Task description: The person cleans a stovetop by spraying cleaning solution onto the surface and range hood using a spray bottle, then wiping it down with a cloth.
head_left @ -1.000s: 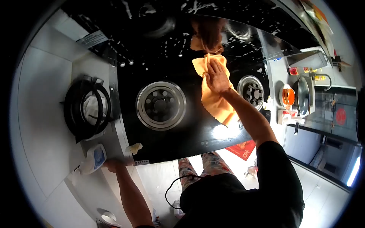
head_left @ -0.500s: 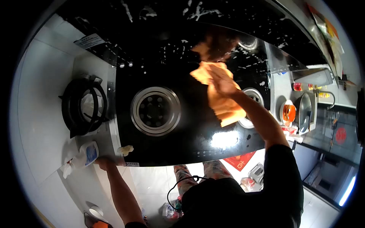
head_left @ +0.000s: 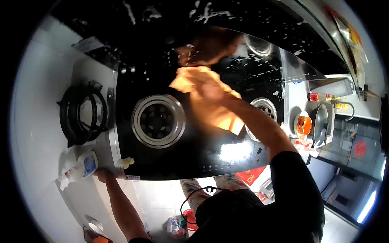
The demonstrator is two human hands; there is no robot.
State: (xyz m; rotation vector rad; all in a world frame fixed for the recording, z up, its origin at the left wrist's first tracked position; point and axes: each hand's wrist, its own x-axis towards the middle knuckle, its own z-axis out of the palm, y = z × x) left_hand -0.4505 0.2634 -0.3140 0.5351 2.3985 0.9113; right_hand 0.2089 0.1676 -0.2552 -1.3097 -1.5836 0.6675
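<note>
The right hand is resting on top of an orange scalloped-edge cloth; motion blur is obscuring the fingers, so whether they are gripping or lying flat cannot be told. The cloth is lying on the black glass cooktop, between the left burner and right burner. Its long axis is running diagonally, from far left to near right, extending past the fingers and beneath the forearm. The left hand is staying well apart, beside the spray bottle; its grip is not showing.
</note>
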